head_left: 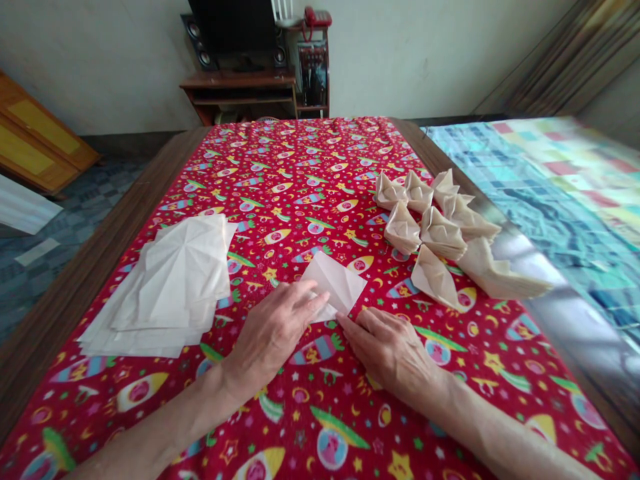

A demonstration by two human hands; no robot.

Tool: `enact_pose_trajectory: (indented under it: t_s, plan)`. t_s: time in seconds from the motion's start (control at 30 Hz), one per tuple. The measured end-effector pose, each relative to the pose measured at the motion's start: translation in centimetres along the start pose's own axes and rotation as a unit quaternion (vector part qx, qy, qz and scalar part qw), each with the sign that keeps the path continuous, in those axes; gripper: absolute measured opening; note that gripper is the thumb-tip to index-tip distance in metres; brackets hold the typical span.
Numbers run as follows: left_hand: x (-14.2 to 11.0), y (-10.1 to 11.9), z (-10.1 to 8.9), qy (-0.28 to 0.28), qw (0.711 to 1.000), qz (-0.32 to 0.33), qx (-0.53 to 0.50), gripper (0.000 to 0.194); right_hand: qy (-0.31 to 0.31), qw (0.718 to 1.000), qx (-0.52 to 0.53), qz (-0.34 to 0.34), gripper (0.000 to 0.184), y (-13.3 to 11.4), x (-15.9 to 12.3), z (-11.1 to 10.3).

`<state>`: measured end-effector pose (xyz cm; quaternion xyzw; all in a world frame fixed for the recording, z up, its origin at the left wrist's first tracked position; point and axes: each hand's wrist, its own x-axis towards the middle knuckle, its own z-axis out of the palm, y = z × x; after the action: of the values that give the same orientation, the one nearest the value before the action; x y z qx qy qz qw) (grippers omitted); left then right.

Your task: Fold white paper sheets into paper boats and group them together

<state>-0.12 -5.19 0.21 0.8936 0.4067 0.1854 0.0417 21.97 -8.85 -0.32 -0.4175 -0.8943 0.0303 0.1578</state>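
"In the head view, where is the work?"

"At the middle of the red printed cloth [290, 413]: a small pale sheet [343, 283], creased, lies between the two hands, one corner pointing away from the person."

"How is the left hand [280, 320] set?"

"Palm down, fingers loosely bent, their tips over the left part of the sheet. They cover that part, so I can't tell whether they pinch it or only press."

"And the right hand [387, 343]?"

"Partly curled, its knuckles up, with one tip reaching the sheet's near edge. Whether it grips there, I can't tell either."

"What lies to the left?"

"A loose pile of creased sheets [175, 273], whitish and overlapping unevenly; the top one has folds spreading out like rays."

"To the right?"

"A group of folded paper shapes [443, 233], cream-coloured and pointed, several nested in thick stacks. A flatter folded piece [435, 280] sits at the near side of the group."

"And beyond?"

"The cloth leaves the side edges of a dark wooden table [170, 157] bare. Past its far end stand a black television [233, 27] and a red telephone [319, 18]. At the right is a patterned bed cover [550, 213], largely blue, with a curtain [570, 63] behind it."
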Motion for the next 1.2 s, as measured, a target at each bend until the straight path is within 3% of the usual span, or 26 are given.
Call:
enact_pose_trajectory:
  t_s: [0.1,0.17,0.43,0.53,1.2]
  plan:
    - [0.0,0.5,-0.5,-0.035,0.994,0.087,0.052,0.033,0.000,1.000,0.000,0.002,0.025,-0.1,0.1,-0.1]
    - [-0.1,0.7,-0.7,-0.049,0.990,0.111,0.066,0.036,0.004,1.000,-0.004,0.006,0.023,-0.2,0.2,-0.2]
    - [-1.2,1.7,-0.7,-0.120,0.988,0.091,0.045,0.059,-0.007,0.999,-0.043,0.005,0.024,-0.6,0.5,-0.4]
    - [-1.5,1.6,-1.0,-0.142,0.985,0.086,0.040,0.055,-0.017,0.998,-0.061,0.008,0.025,-0.7,0.5,-0.5]
    - [-5.4,-1.2,-2.2,-0.072,0.988,0.066,0.123,0.040,0.006,0.999,-0.032,0.018,0.030,-0.4,0.1,0.1]
